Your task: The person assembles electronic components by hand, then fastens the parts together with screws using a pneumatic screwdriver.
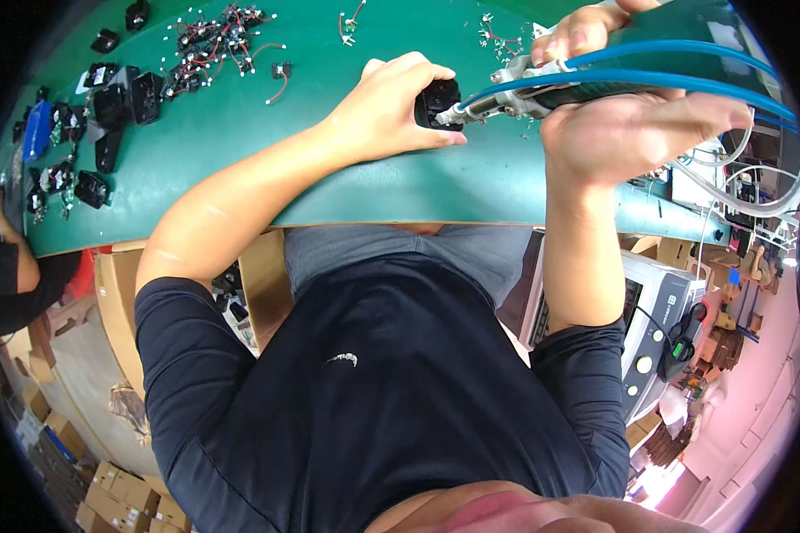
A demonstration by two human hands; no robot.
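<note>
My left hand (387, 107) curls round a small black plastic housing (428, 98) and steadies it on the green table (311, 191). The housing's open inside faces up, with its details too dark to make out. In my right hand (618, 133) is a screwdriver-like power tool (511, 96) with a metal nose and blue hoses (667, 78). Its tip meets the housing's right side, between my left thumb and fingers. Fingers also show on the tool's far side; the tool's body hides how they join the hand.
Black housings (111, 105) and a blue part (37, 131) lie at the left. A heap of small parts with red wires (213, 44) sits at the far left. Clear tubing (778, 204) hangs at the right, above a grey-white machine (658, 329). Another person's arm (18, 249) shows at the left edge.
</note>
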